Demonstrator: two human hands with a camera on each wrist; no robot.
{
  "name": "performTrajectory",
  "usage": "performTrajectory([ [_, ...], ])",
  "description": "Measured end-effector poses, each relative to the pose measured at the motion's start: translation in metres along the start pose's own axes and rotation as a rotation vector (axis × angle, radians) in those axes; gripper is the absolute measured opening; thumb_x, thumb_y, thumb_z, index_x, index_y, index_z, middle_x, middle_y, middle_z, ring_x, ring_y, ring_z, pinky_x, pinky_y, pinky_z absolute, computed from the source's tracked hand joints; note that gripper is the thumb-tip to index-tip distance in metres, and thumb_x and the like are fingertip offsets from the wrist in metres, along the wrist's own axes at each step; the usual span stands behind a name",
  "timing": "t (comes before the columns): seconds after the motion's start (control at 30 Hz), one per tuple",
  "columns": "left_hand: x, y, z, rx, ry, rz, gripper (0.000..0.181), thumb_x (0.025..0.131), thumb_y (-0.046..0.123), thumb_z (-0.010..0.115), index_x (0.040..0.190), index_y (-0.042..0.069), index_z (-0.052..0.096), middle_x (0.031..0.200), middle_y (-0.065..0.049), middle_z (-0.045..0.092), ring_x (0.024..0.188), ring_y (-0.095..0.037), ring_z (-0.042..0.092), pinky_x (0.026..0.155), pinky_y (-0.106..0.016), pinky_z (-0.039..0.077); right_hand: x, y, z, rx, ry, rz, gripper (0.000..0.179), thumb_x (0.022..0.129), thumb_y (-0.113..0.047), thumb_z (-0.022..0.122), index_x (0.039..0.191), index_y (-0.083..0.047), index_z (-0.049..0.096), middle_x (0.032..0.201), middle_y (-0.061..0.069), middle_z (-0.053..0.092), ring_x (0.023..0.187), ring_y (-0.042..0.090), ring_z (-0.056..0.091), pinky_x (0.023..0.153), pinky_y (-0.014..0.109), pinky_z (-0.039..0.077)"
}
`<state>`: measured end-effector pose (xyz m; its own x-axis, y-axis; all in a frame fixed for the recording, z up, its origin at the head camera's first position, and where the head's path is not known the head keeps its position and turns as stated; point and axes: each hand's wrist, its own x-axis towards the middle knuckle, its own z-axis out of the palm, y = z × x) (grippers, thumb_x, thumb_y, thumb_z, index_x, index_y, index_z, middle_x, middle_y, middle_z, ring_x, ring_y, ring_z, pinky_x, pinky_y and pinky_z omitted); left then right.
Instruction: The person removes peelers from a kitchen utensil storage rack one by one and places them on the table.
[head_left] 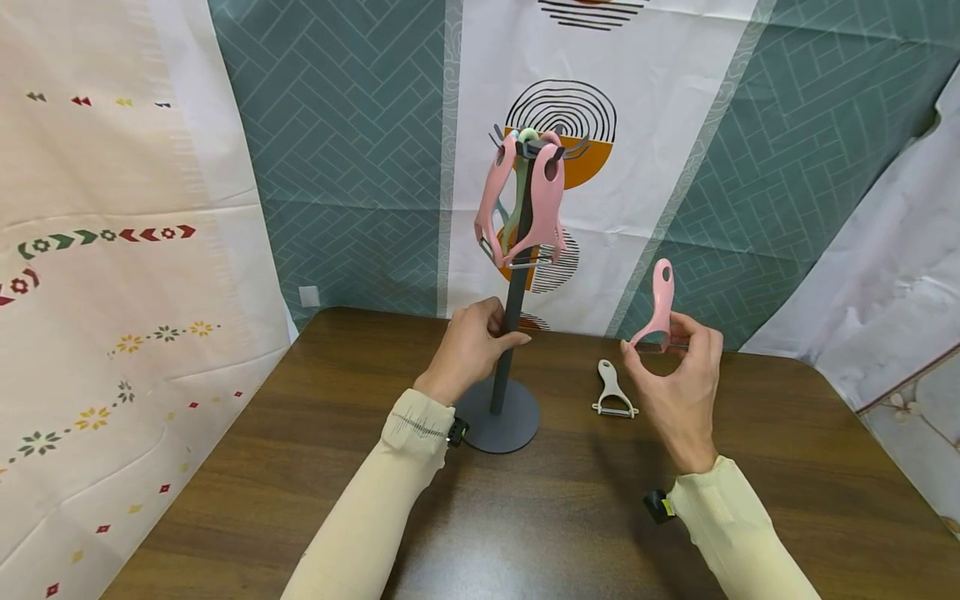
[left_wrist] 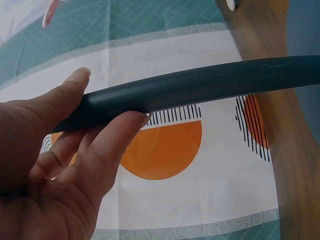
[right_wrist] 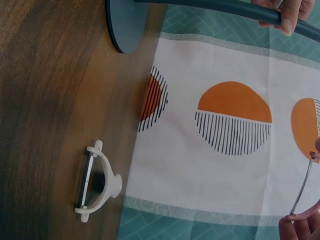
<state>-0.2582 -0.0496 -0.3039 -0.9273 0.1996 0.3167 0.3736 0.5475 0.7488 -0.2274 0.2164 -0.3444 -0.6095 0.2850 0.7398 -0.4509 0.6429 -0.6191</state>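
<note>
My left hand (head_left: 468, 346) holds the dark upright post (left_wrist: 200, 80) of a hanging rack between thumb and fingers, partway up. Pink peelers (head_left: 546, 192) and a green peeler (head_left: 522, 196) hang by their handle holes from hooks at the top, partly overlapping. Off to the right, my right hand (head_left: 678, 383) pinches a pink Y-shaped peeler (head_left: 662, 296) by its two blade arms, its holed handle pointing up. Below and left of that hand, a white peeler (head_left: 609, 387) lies on the table; the right wrist view also shows its blade.
The rack's round grey base (head_left: 498, 421) stands on the brown wooden table (head_left: 300, 467). Unused hooks (head_left: 577, 150) stick out at the top right of the rack. Patterned cloth (head_left: 352, 167) hangs behind the table's back edge, with pale cloth at both sides.
</note>
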Motion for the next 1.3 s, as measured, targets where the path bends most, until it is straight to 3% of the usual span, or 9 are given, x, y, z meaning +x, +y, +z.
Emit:
performTrajectory([
  [0.4, 0.0, 0.0, 0.0, 0.032, 0.001, 0.002, 0.027, 0.091, 0.029, 0.079, 0.088, 0.009, 0.061, 0.073, -0.004, 0.064, 0.063, -0.015, 0.056, 0.056, -0.026, 0.044, -0.001, 0.008, -0.002, -0.037, -0.015, 0.013, 0.064, 0.078, -0.011, 0.086, 0.132, 0.003, 0.055, 0.116, 0.023, 0.05, 0.102, 0.01, 0.044, 0.089, 0.016, 0.038],
  [1.3, 0.002, -0.001, 0.001, 0.059, 0.026, 0.015, 0.027, 0.09, 0.03, 0.08, 0.085, 0.01, 0.061, 0.069, -0.001, 0.062, 0.063, -0.014, 0.055, 0.057, -0.026, 0.041, -0.004, 0.027, -0.006, -0.084, -0.047, 0.037, 0.062, 0.079, -0.01, 0.083, 0.131, 0.005, 0.054, 0.113, 0.024, 0.05, 0.098, 0.03, 0.047, 0.085, 0.018, 0.031],
])
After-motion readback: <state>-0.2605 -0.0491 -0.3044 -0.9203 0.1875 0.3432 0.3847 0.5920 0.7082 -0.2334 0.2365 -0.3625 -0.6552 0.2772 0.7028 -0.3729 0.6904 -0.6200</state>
